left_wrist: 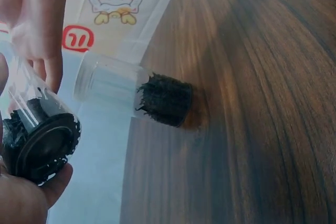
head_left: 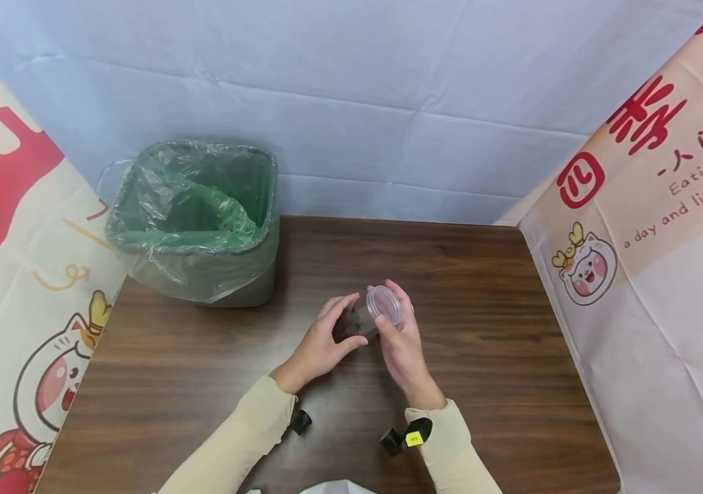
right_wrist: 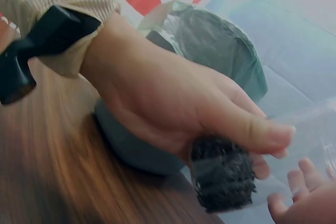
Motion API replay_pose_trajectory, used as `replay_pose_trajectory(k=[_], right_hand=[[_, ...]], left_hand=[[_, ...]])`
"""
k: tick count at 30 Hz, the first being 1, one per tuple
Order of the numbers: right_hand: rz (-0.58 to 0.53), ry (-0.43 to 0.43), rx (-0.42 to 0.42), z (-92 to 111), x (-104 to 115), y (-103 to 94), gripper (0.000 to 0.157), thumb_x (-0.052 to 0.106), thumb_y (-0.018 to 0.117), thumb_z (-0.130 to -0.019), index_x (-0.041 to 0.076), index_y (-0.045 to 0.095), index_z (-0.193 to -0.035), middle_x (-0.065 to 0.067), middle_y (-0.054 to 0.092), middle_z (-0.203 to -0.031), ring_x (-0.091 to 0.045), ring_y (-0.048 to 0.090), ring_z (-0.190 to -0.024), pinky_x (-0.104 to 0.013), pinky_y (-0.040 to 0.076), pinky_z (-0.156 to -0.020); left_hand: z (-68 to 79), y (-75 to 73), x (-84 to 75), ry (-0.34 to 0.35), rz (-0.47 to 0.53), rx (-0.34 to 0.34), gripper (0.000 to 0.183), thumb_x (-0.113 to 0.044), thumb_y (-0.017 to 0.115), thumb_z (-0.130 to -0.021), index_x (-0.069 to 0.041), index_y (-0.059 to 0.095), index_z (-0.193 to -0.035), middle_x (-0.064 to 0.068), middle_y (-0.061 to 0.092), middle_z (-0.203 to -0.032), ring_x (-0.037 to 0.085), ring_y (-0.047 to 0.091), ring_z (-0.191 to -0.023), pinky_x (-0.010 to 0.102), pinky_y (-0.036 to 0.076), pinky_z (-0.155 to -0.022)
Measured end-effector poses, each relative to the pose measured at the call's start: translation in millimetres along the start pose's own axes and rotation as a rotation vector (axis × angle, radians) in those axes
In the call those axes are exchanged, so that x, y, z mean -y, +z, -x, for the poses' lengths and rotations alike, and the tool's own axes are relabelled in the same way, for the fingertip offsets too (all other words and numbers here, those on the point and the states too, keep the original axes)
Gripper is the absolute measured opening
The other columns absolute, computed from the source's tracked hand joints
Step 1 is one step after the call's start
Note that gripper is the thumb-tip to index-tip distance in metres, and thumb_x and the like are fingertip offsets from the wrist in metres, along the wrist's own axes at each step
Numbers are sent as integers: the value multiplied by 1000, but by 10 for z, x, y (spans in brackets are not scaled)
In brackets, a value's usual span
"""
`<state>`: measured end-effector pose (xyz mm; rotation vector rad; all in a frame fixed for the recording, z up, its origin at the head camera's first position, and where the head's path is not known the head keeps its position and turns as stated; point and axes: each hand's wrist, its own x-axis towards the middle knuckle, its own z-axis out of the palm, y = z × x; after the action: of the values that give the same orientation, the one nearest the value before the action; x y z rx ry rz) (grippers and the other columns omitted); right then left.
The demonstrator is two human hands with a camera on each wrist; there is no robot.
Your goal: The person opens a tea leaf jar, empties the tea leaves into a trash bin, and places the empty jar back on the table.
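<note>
Both hands hold a clear plastic jar [head_left: 358, 322] of black shreds, tilted above the table. My left hand [head_left: 320, 343] grips its dark lower end, thumb on the near side and fingers on the far side. My right hand [head_left: 404, 343] holds the round clear upper end [head_left: 384, 305], with the thumb along its near edge. The jar's dark base [left_wrist: 50, 145] faces the left wrist camera, and its shreds [right_wrist: 223, 174] show below my left thumb in the right wrist view. A second clear jar [left_wrist: 115, 85], black shreds in its bottom, stands upright on the table in the left wrist view.
A grey bin [head_left: 246, 288] lined with a green translucent bag [head_left: 191, 240] stands at the table's back left. Dark wood table [head_left: 481, 343] extends around the hands. A pale cloth backdrop [head_left: 351, 110] rises behind, with printed banners [head_left: 636, 206] at the sides.
</note>
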<state>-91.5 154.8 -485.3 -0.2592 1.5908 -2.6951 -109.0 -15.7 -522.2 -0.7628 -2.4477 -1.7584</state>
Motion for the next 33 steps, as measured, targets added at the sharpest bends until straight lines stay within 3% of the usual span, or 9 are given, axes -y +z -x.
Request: replay_pose_trajectory(k=[3,7,18,25,33], right_hand=[[-49,-23,-36,11,-15,41,66,19,77,-93,8,34,-141,-10,53,-140,-21,50,-132,-28,38,-109],[-36,-34,-60,18,-14,62,60,20,78,-92,10,37,-134,-10,53,-139,-22,50,-133,-29,37,-110],[36,-32,-45,26,1,46,61,26,75,-95,8,36,-138,-9,52,-140,-22,46,-135,-30,36,-112],[56,-42,-32,33,-18,9,56,24,72,-97,7,38,-139,-9,53,-140,-21,47,-134,-29,36,-111],[48,-36,-8,19,-34,-26,54,20,69,-99,4,39,-141,-10,49,-141,-22,47,-133,-29,38,-110]], left_hand=[[2,13,0,0,-8,-8,78,-18,84,-85,-6,45,-151,9,50,-143,25,51,-130,49,38,-112],[3,22,-4,-1,-15,-15,78,-19,84,-85,-9,44,-152,9,50,-143,25,51,-130,50,39,-112],[-5,42,-24,-13,-10,-29,79,-12,85,-83,-10,45,-151,10,51,-143,25,52,-130,48,38,-112],[-1,38,-23,-10,-14,-20,77,-23,83,-86,-10,44,-152,9,50,-143,24,51,-131,47,38,-113],[1,16,-37,-37,-2,-14,77,-16,84,-85,-2,45,-150,13,51,-143,25,51,-130,47,37,-113]])
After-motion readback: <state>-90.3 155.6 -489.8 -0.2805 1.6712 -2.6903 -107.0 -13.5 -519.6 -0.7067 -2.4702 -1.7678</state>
